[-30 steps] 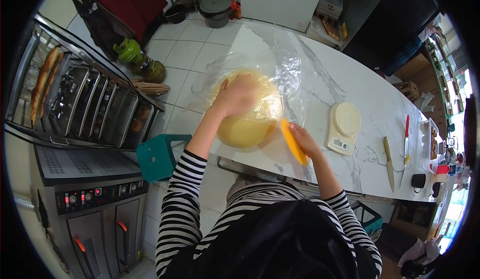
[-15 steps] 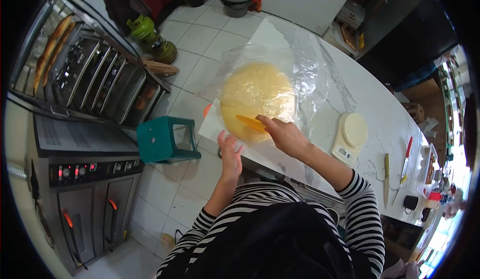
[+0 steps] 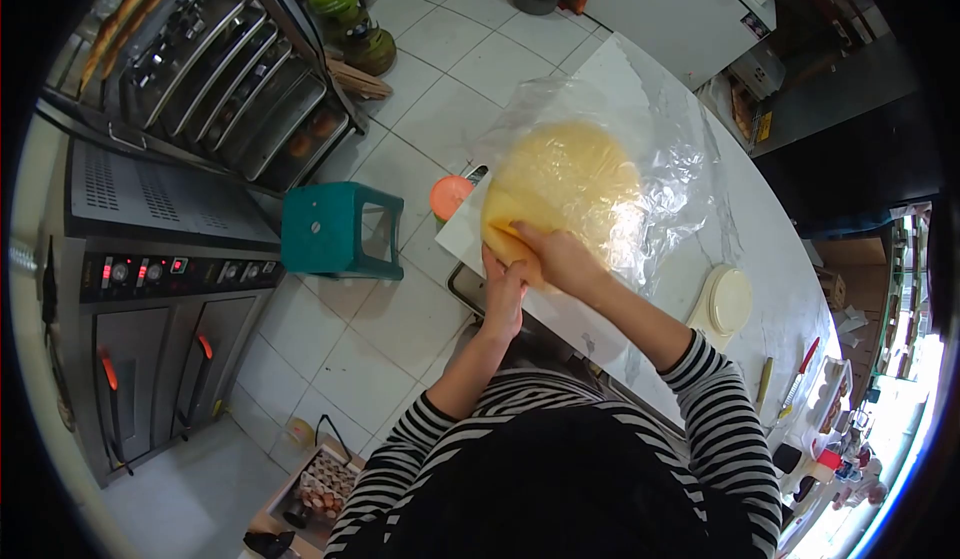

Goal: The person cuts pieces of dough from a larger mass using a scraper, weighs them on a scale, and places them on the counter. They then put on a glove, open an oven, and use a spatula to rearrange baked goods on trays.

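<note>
A large round mass of pale yellow dough (image 3: 570, 174) lies near the corner of the marble-patterned table, with a clear plastic sheet (image 3: 675, 184) spread over and around it. My right hand (image 3: 562, 259) is closed around a yellow dough scraper (image 3: 508, 227), pressed into the dough's near left edge; most of the scraper is hidden by hand and dough. Just below, my left hand (image 3: 505, 294) has its fingers and thumb curled on the dough's near edge, gripping a part of it close to the scraper.
A cream kitchen scale (image 3: 728, 301) stands right of the dough, with a red-handled knife (image 3: 808, 357) farther right. Left of the table are a teal stool (image 3: 320, 229), an orange-lidded container (image 3: 450, 196) and a steel oven (image 3: 165, 309). A box of eggs (image 3: 327, 484) sits low.
My left hand has risen from beside the table edge onto the dough and closed on its edge. The scraper has sunk into the dough. The view has shifted.
</note>
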Demonstrator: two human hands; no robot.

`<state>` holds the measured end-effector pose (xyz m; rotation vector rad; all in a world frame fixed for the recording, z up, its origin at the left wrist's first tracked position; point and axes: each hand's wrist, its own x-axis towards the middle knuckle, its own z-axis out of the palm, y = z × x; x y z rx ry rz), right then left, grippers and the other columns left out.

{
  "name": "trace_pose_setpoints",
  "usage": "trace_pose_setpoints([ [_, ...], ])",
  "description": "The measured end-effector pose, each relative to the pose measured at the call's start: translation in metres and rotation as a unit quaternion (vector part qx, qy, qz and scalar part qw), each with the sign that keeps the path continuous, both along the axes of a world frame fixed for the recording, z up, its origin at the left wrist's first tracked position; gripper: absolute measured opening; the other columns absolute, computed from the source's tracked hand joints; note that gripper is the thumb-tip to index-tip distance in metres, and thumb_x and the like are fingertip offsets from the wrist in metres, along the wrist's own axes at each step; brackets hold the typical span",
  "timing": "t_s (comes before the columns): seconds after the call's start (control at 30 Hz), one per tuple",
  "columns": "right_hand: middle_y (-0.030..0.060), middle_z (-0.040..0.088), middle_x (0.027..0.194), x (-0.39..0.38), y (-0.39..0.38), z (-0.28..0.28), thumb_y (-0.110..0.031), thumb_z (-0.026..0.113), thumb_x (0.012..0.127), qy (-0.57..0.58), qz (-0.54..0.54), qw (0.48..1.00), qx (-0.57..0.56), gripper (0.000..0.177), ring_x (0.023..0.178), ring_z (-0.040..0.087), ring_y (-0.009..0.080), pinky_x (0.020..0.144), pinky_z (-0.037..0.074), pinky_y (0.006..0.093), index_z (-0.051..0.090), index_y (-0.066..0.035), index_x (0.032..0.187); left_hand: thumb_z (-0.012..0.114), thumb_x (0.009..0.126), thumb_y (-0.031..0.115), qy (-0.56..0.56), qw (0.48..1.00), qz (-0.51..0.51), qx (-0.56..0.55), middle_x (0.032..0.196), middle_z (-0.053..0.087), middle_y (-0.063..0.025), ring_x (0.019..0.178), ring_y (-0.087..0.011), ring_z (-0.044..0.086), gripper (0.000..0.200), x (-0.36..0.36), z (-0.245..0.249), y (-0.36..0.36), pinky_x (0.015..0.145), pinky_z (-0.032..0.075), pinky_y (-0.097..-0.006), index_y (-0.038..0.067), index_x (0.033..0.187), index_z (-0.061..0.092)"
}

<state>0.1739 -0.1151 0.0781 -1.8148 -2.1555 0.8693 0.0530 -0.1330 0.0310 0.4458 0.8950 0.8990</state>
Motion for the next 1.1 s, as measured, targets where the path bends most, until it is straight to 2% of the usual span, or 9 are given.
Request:
trace_pose_setpoints([
  [0.1,0.0196,0.060,0.083,0.014,-0.010,0.004,-0.015,0.056,0.076,0.045,-0.008,0.999,-0.006,0.046,0.072,0.058,0.0370,0.065,0.047,0.0408,0.042,-0.010,0.119,0.053,0.074,0.001,0.016,0.998,0.013,0.053,0.124,0.034,-0.0118,0.112,-0.0215,0.040,0.070,0.008,-0.019,0.007,0.089,0.038,-0.0289,0.008,0.133,0.016],
  [0.23,0.0196,0.061,0.080,0.031,-0.037,0.013,-0.009,0.058,0.076,0.143,-0.096,0.984,-0.050,0.045,0.071,0.060,0.0345,0.064,0.048,0.0363,0.044,-0.006,0.119,0.056,0.073,0.000,0.183,0.972,0.008,0.144,0.121,0.039,-0.0175,0.107,-0.0215,0.045,0.063,0.019,-0.037,0.008,0.087,0.041,-0.0309,0.002,0.126,0.022],
  [0.43,0.0167,0.062,0.068,0.052,-0.075,0.007,-0.006,0.057,0.079,0.231,-0.208,0.946,0.089,0.044,0.053,0.061,0.0210,0.051,0.046,0.0299,0.042,-0.002,0.120,0.053,0.078,-0.001,0.115,0.991,-0.016,0.065,0.106,0.052,-0.0167,0.087,-0.0179,0.057,0.055,0.003,-0.030,0.003,0.076,0.047,-0.0265,0.002,0.124,0.022],
  [0.5,0.0147,0.060,0.061,0.053,-0.087,-0.008,-0.006,0.057,0.078,0.210,-0.214,0.946,0.127,0.045,0.045,0.058,0.0216,0.044,0.045,0.0302,0.042,-0.003,0.121,0.053,0.078,-0.001,0.112,0.992,-0.025,0.056,0.105,0.053,-0.0163,0.086,-0.0174,0.058,0.054,-0.005,-0.027,0.003,0.075,0.047,-0.0259,0.001,0.123,0.023],
  [0.57,0.0136,0.056,0.055,0.045,-0.088,-0.005,-0.005,0.056,0.078,0.032,-0.045,0.992,0.112,0.045,0.041,0.055,0.0257,0.042,0.045,0.0343,0.044,-0.006,0.121,0.052,0.078,-0.002,0.110,0.992,-0.037,0.044,0.104,0.054,-0.0160,0.084,-0.0168,0.058,0.054,-0.010,-0.022,0.003,0.074,0.047,-0.0253,0.000,0.123,0.023],
  [0.77,0.0169,0.052,0.052,0.016,-0.061,-0.016,-0.003,0.053,0.077,0.001,-0.067,0.993,0.098,0.040,0.047,0.056,0.0303,0.044,0.045,0.0363,0.048,-0.009,0.116,0.050,0.079,-0.004,0.139,0.984,-0.048,0.102,0.106,0.053,-0.0158,0.094,-0.0176,0.056,0.053,-0.016,-0.029,0.001,0.079,0.046,-0.0261,0.000,0.125,0.024],
  [0.9,0.0179,0.060,0.069,0.021,-0.060,-0.009,-0.004,0.053,0.079,0.072,-0.140,0.987,-0.016,0.040,0.052,0.059,0.0300,0.052,0.048,0.0352,0.043,-0.002,0.117,0.057,0.077,0.000,0.109,0.989,-0.018,0.099,0.101,0.056,-0.0160,0.088,-0.0166,0.058,0.056,-0.012,-0.035,-0.002,0.076,0.046,-0.0252,-0.001,0.123,0.026],
  [1.0,0.0112,0.062,0.091,0.007,-0.080,-0.024,-0.006,0.055,0.082,0.345,-0.251,0.904,0.011,0.039,0.076,0.059,0.0142,0.067,0.048,0.0276,0.044,0.002,0.118,0.061,0.077,0.004,0.327,0.909,-0.022,0.256,0.102,0.056,-0.0144,0.089,-0.0149,0.057,0.054,-0.007,-0.039,-0.007,0.076,0.046,-0.0256,-0.001,0.121,0.031],
  [1.1,0.0128,0.061,0.097,0.022,-0.082,-0.009,-0.005,0.056,0.082,0.318,-0.250,0.913,-0.051,0.039,0.081,0.059,0.0148,0.071,0.048,0.0268,0.044,0.001,0.118,0.063,0.078,0.011,0.277,0.935,-0.026,0.221,0.103,0.056,-0.0137,0.090,-0.0163,0.056,0.049,-0.013,-0.036,-0.002,0.078,0.045,-0.0273,-0.003,0.117,0.037],
])
